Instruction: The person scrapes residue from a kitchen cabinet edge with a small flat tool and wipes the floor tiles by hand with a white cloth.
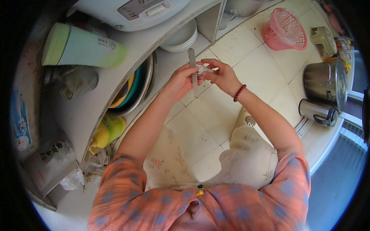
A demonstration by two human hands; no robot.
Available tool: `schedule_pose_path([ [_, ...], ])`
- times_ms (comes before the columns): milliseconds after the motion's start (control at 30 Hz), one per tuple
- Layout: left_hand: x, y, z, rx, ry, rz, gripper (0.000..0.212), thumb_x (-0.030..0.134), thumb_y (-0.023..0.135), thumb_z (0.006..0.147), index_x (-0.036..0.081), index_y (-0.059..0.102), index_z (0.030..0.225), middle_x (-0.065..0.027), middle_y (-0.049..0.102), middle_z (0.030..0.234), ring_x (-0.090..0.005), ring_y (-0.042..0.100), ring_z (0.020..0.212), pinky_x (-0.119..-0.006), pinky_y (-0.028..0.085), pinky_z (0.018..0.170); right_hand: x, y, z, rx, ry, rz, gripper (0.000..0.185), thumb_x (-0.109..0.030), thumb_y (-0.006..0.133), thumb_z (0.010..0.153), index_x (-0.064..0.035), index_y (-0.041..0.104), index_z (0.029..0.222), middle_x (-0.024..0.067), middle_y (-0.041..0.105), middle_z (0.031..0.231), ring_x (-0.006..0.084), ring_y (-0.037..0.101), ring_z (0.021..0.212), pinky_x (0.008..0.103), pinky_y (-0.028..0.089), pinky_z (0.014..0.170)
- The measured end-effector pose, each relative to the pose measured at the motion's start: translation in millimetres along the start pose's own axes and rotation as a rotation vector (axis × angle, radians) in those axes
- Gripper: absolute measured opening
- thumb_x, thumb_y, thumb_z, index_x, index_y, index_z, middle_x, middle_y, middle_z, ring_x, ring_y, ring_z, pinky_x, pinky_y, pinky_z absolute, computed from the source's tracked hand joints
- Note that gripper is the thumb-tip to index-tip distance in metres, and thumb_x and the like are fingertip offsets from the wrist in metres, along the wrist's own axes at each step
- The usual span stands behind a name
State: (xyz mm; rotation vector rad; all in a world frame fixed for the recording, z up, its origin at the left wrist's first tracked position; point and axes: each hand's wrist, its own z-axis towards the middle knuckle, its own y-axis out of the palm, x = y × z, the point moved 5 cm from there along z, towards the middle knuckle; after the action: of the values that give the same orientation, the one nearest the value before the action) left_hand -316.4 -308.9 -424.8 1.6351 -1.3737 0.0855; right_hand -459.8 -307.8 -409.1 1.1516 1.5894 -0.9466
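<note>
In front of me, above the tiled floor, my left hand [182, 76] grips a long, narrow grey metal strip [193, 62] with rounded ends, possibly a knife or similar tool. The strip stands nearly crosswise to the fingers and sticks out at both ends. Between both hands is a small white object [201, 69] that looks like a garlic bulb. My right hand [219, 72] pinches its tapered side with thumb and fingers. A dark red bead bracelet [239, 93] circles the right wrist. Fingers partly cover the white object.
At left, a worktop [95, 86] carries a rice cooker [136, 14], a green-and-white tumbler [83, 46] and a glass [79, 82]. Below are stacked white bowls [180, 39], nested basins [147, 78] and a yellow bottle [111, 130]. A pink basket [274, 36], steel pot [321, 82] and steel jug [313, 109] stand right.
</note>
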Motion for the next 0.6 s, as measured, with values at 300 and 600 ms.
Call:
schedule_pose_path([
  [300,1,-39,-22,0.313,-0.042,0.231,0.032,0.011,0.050,0.086,0.005,0.053,0.118,-0.0049,0.054,0.105,-0.0081,0.043,0.060,-0.022,0.037,0.057,89,0,40,0.103,-0.161,-0.242,0.023,-0.005,0.056,0.079,-0.0097,0.061,0.101,0.0108,0.055,0.082,0.0230,0.059,0.070,0.0331,0.047,0.060],
  [600,12,-48,-62,0.434,0.010,0.177,0.033,0.011,0.050,0.086,0.002,0.052,0.118,-0.0084,0.059,0.104,-0.0075,0.041,0.056,-0.021,0.034,0.052,169,162,62,-0.545,-0.354,-0.625,0.033,-0.013,0.041,0.087,-0.0045,0.051,0.117,0.0196,0.051,0.118,0.0332,0.049,0.108,0.0394,0.040,0.094],
])
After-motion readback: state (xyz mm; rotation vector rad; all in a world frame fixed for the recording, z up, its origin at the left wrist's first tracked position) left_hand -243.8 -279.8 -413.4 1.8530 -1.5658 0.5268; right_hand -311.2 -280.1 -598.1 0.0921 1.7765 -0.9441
